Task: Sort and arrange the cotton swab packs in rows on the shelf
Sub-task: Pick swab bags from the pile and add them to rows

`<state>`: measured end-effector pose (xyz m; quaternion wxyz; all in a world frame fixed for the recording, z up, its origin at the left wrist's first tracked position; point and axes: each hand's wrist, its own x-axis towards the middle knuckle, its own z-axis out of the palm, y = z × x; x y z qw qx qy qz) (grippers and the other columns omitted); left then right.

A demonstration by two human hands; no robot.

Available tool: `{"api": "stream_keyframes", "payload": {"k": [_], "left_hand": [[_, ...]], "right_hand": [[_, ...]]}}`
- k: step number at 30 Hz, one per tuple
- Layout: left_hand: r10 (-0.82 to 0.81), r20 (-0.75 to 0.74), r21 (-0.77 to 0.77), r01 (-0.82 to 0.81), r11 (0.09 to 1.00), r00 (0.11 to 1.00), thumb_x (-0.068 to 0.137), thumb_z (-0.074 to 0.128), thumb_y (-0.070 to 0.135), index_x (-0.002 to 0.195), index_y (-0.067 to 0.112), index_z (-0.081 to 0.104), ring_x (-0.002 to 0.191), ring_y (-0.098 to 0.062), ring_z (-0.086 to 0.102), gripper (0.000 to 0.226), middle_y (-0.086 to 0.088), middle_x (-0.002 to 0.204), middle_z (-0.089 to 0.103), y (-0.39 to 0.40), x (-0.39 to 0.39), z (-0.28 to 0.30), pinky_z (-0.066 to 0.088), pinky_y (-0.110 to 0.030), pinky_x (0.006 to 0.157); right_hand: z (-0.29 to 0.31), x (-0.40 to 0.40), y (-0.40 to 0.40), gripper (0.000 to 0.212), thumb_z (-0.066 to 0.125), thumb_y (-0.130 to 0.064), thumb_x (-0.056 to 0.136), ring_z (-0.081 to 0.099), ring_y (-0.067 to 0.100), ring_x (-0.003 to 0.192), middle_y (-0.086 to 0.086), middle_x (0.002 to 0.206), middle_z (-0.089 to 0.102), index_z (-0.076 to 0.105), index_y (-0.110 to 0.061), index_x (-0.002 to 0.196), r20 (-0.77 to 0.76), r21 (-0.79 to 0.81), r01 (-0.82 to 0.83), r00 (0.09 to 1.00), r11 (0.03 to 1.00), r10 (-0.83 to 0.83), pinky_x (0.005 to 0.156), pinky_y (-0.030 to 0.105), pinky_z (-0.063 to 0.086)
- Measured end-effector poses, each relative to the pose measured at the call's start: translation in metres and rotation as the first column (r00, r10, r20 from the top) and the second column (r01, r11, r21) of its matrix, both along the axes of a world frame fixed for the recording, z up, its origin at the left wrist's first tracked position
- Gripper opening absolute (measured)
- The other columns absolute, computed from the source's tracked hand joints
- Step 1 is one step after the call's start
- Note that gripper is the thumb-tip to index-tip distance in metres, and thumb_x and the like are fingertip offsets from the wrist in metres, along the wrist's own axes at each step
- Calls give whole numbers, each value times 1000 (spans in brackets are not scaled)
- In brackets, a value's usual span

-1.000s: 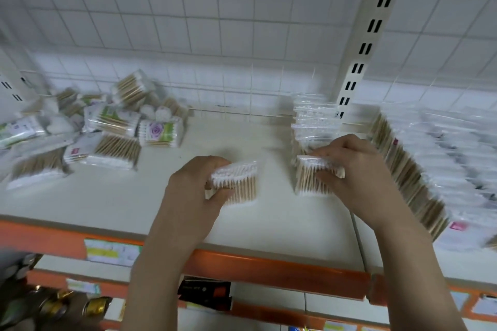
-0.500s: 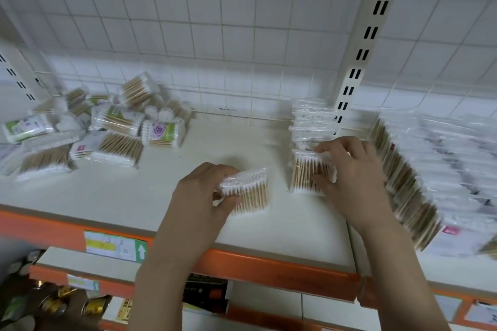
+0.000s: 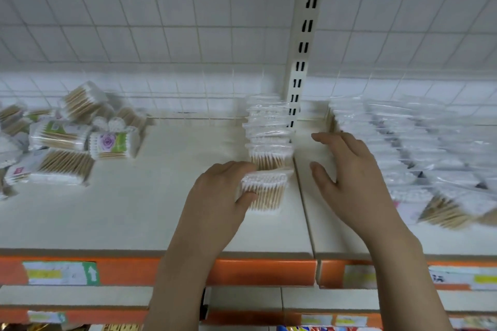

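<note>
**Swab pack held at the front of the row**

A clear pack of wooden-stick cotton swabs (image 3: 265,191) is gripped by the left hand (image 3: 219,196), with the thumb curled under its near left edge and the fingers bent over its top left corner. The pack is held upright, cotton tips uppermost, just in front of the row of like packs (image 3: 269,129) that runs back along the cream shelf (image 3: 139,220) toward the slotted upright post (image 3: 305,43). Whether the held pack touches the foremost pack of the row cannot be told, as the edges are blurred.

The right hand (image 3: 349,177) is spread, fingers straight and slightly apart, and nothing is held by it. It is seen over the seam between the two shelf boards, just right of the row, with its fingertips directed toward the back.

On the right shelf board, a dense bank of clear swab packs (image 3: 419,158) is laid in overlapping rows; much of it is smeared by blur. At the far left, an unsorted heap of swab packs (image 3: 70,137) is seen, among them a pack with a purple rose label (image 3: 114,144) and a pack with a green label (image 3: 57,133).

The shelf front is edged by an orange price rail (image 3: 258,271) on which paper labels are fixed. White square tiling (image 3: 161,21) is seen behind the shelf.
</note>
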<state>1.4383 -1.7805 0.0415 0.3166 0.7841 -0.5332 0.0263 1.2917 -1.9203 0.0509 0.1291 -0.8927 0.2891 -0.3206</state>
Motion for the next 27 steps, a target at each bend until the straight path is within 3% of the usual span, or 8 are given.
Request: {"api": "stream_keyframes", "payload": {"k": [3,5,8,12,17,23,27], "left_hand": [[-8,33,6,7,1000,999,79,72,18,116,20,61,100,-18,57,39,4,111,64,-15,-6,-3,39,-26,86],[1,33,-2,-1,1000,999,78,72,15,116,18,62,102,-19,55,39,2,113,63,-23,-8,-5,36,-23,87],[19,8,-10,-19,1000,1000,78,72,11,116,15,63,104,-19,53,39,0,113,57,-30,-6,-6,31,-17,89],[34,-2,5,-34,999,999,76,73,10,117,12,63,97,-21,55,42,-3,108,53,-34,-3,-4,42,-26,88],[60,-23,13,-60,998,998,77,72,9,120,11,62,97,-24,55,44,-6,111,51,-37,-2,-5,46,-31,87],[82,-22,3,-82,997,996,79,71,15,130,16,52,107,-18,49,54,0,120,47,-36,0,-5,34,-21,91],[99,6,-2,-99,995,995,79,71,19,133,19,47,110,-20,47,59,0,125,46,-28,6,-1,39,-34,97]], "right_hand": [[1,-9,1,39,62,-4,83,52,25,103,7,111,57,56,-9,122,39,17,-15,999,1000,14,89,27,39],[0,-10,1,38,61,-3,84,53,22,103,5,111,57,56,-9,121,52,31,-27,998,999,26,86,18,34],[-1,-7,2,37,59,-3,85,53,21,106,4,115,57,57,-11,121,50,56,-49,998,997,46,87,17,35],[-3,-2,2,36,59,-4,86,52,15,102,2,114,57,57,-12,121,64,60,-86,995,994,83,83,10,32],[-4,2,0,33,58,-6,86,53,14,99,0,115,57,58,-12,119,42,81,-116,993,990,113,80,9,31],[-1,9,1,33,58,-7,87,54,15,104,0,114,57,58,-11,119,28,96,-132,991,987,130,85,11,32],[5,18,6,33,58,-7,87,53,17,109,0,115,57,58,-11,120,23,86,-131,991,988,129,91,17,36]]}}
